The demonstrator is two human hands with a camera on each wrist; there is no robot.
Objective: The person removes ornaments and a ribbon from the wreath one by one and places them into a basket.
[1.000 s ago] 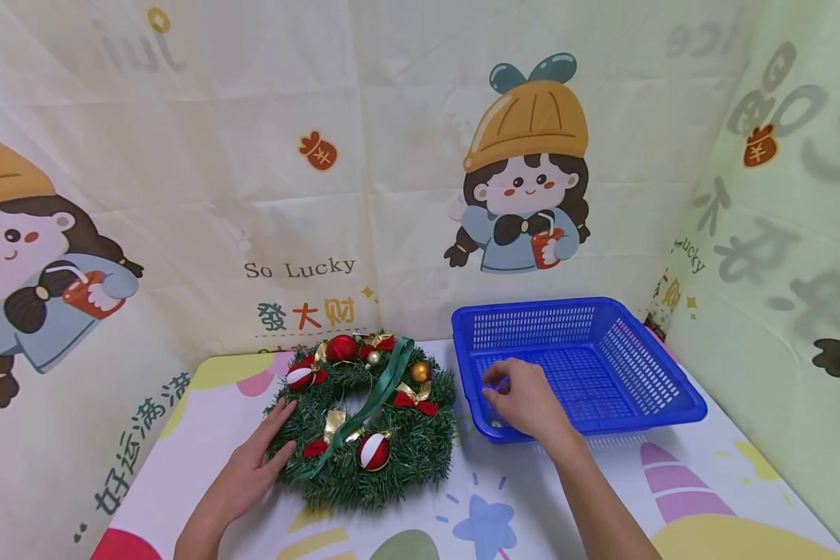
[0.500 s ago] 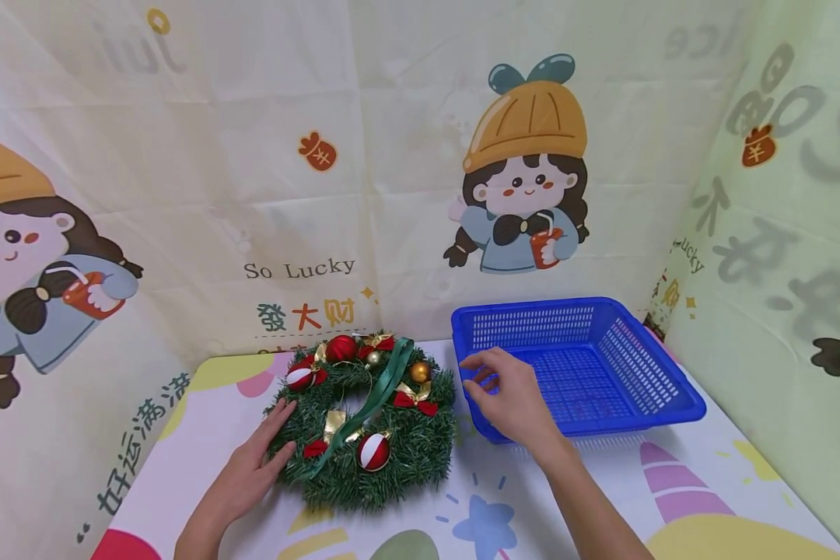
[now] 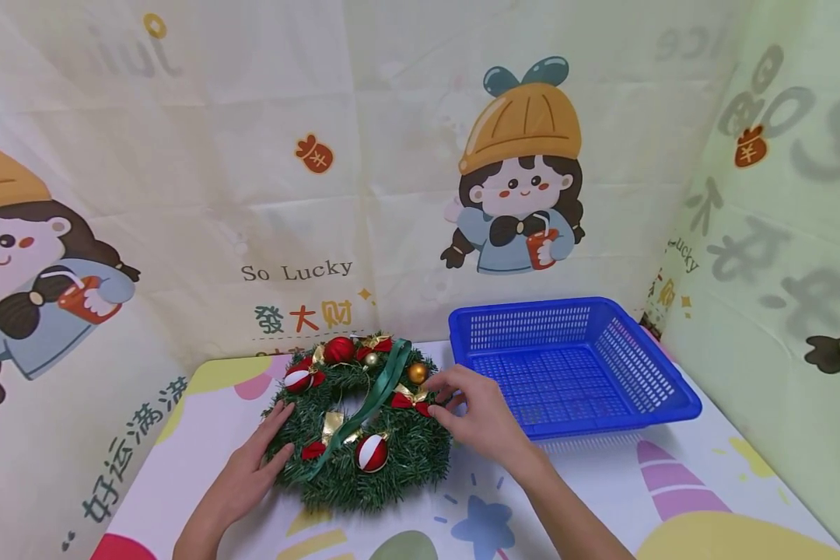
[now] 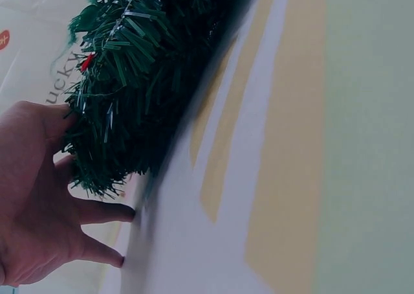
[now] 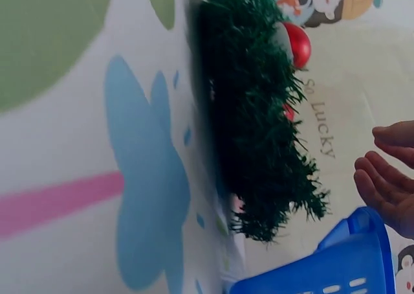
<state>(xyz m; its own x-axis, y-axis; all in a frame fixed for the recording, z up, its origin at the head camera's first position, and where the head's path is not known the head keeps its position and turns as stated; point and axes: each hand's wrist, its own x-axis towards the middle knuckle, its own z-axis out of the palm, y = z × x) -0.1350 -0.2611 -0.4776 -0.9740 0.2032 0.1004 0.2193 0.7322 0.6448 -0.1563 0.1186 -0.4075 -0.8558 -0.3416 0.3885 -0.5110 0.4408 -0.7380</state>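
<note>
Printed backdrop [image 3: 399, 225] rises behind a wreath [image 3: 406, 435] on the table [image 3: 567, 498]

Left hand [image 3: 245, 474], fingers straight and spread, touches the wreath's left side. Right hand [image 3: 479, 412], fingers loosely bent, thumb apart, nothing visible between, is at its right edge by a red-and-gold bow [image 3: 411, 400], near the blue basket [image 3: 560, 381]. Lettering [image 3: 297, 270] reads "So Lucky," "發大财" and, at left, "好运满满."
</note>
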